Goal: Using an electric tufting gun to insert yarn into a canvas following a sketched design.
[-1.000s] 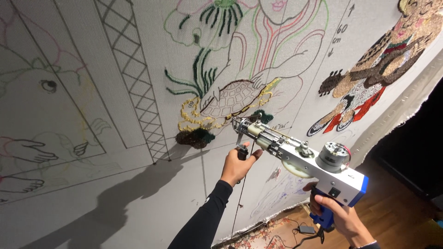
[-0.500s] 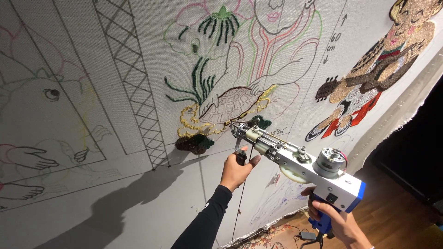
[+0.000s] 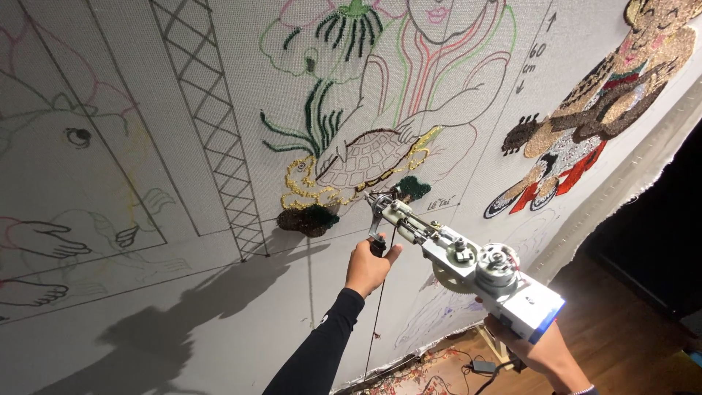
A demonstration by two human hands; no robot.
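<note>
Left hand (image 3: 369,265) closed around the front grip of the tufting gun (image 3: 457,263); right hand (image 3: 537,350) wrapped on the rear handle under the blue-edged motor housing. Gun's needle tip pressed to the stretched canvas (image 3: 183,292), just below the dark green tuft (image 3: 414,187) beside the turtle outline (image 3: 365,157), near the canvas's lower middle. Best kept square to the cloth, pushed firmly, guided steadily along the drawn line, yarn (image 3: 380,307) hanging free below. Compared with a second ago: gun nose a touch lower and further right on the canvas, grips unchanged.
</note>
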